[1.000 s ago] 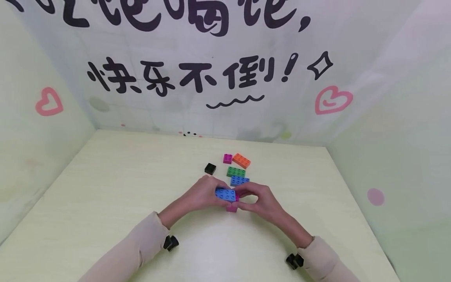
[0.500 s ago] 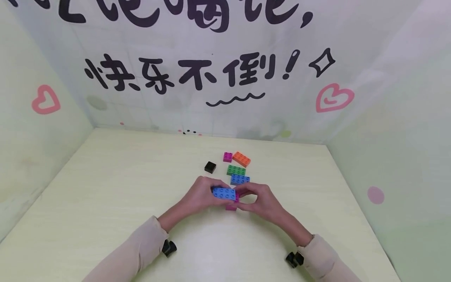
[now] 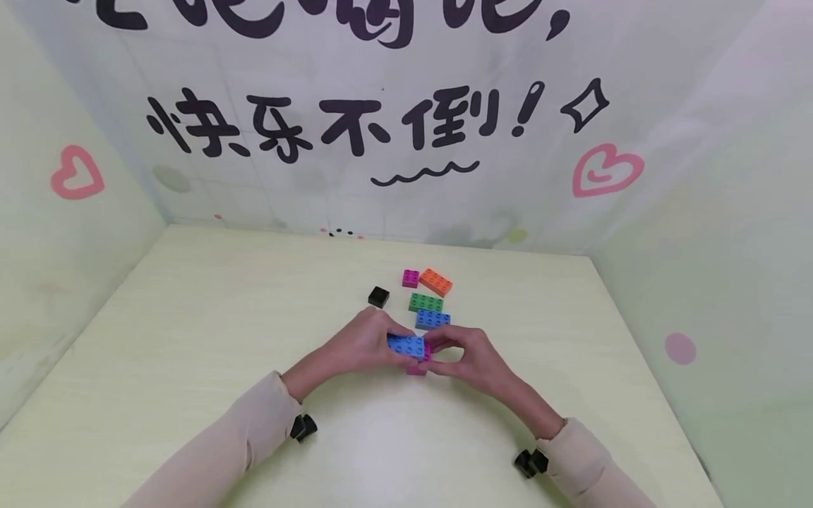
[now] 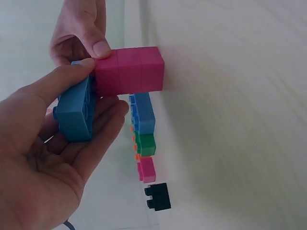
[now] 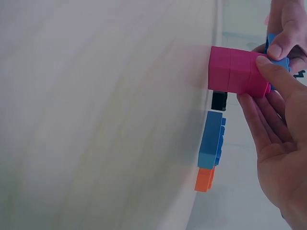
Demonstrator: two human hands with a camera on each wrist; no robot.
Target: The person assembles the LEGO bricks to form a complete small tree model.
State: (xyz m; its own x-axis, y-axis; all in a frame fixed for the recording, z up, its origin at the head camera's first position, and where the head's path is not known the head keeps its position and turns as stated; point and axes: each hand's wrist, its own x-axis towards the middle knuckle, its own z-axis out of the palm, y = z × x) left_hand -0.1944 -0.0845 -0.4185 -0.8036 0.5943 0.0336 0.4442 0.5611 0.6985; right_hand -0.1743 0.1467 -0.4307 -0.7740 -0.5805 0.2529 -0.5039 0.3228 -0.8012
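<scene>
Three magenta bricks form an upright stack (image 4: 129, 72) on the table. My left hand (image 3: 358, 347) grips a blue brick (image 3: 406, 346) between thumb and fingers, at the top of the stack. In the left wrist view the blue brick (image 4: 74, 115) overhangs to one side; whether its studs are locked on I cannot tell. My right hand (image 3: 473, 358) pinches the upper part of the stack, its thumb against the top magenta brick (image 5: 259, 79). The fingers partly hide the joint between blue and magenta.
Behind the hands lie a second blue brick (image 3: 433, 319), a green brick (image 3: 425, 303), an orange brick (image 3: 436, 281), a small magenta brick (image 3: 410, 278) and a small black brick (image 3: 379, 297). Printed walls (image 3: 317, 197) enclose the pale table (image 3: 254, 282) at back and sides.
The blue brick in my left hand shifts slightly left, then back right over the stack. My right hand stays on the stack. The head view tilts slightly.
</scene>
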